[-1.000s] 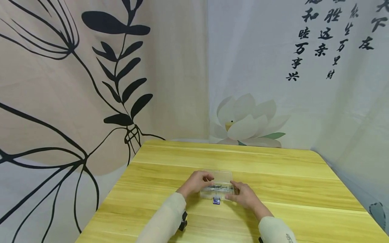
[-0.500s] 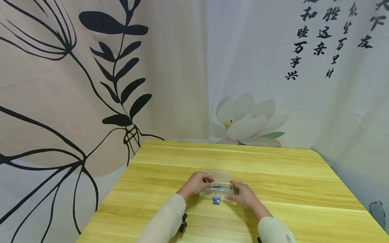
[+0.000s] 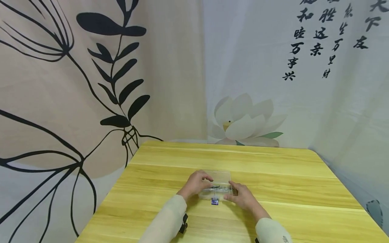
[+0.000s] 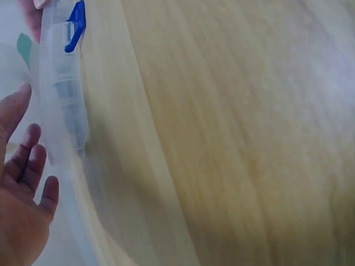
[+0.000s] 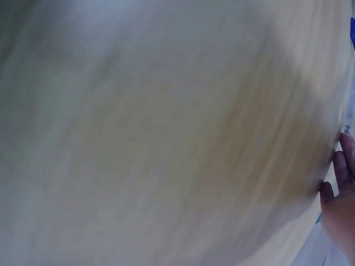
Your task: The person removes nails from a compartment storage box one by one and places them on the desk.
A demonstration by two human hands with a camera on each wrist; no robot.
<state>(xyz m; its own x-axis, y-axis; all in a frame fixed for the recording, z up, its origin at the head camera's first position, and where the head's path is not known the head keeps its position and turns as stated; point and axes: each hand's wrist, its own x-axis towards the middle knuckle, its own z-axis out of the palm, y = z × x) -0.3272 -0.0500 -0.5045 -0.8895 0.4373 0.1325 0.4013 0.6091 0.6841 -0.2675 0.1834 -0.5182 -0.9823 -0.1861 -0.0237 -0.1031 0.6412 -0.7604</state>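
A clear plastic box point(image 3: 216, 196) with its lid point(image 3: 221, 176) raised at the back lies on the wooden table, several thin metal pieces point(image 3: 219, 188) inside. Its blue latch point(image 3: 214, 201) hangs at the front; the left wrist view shows the same latch point(image 4: 77, 26) on the box wall point(image 4: 71, 105). My left hand point(image 3: 196, 184) is at the box's left end, fingers loosely bent and apart, nothing visible between them; in the left wrist view that hand point(image 4: 25, 205) is beside the box. My right hand point(image 3: 243, 195) grips the right end between thumb and fingers; the right wrist view shows only part of it point(image 5: 339, 205).
The yellow wood-grain table point(image 3: 170, 157) extends around the box on all sides. Behind it hangs a pale curtain point(image 3: 179, 84) with dark plant prints, a lotus and black characters. A dark strap point(image 3: 183, 223) sits at my left sleeve.
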